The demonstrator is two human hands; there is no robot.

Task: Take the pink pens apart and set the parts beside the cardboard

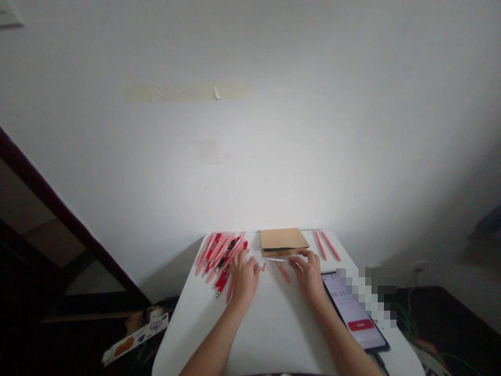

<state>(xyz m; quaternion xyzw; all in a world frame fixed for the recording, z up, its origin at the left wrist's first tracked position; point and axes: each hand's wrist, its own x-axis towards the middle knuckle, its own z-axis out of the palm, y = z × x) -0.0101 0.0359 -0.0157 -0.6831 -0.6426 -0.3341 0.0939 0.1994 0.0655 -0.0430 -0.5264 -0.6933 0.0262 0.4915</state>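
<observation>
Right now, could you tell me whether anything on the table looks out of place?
A pink barrel and a thin pale refill lie apart between the left hand and right hand, like a dismantled pen. Nothing looks spilled.

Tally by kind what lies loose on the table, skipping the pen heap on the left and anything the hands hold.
Pink pens: 3
Brown cardboard box: 1
Phone: 1
Total: 5
Bits at the left hand and right hand: too small to tell.
</observation>
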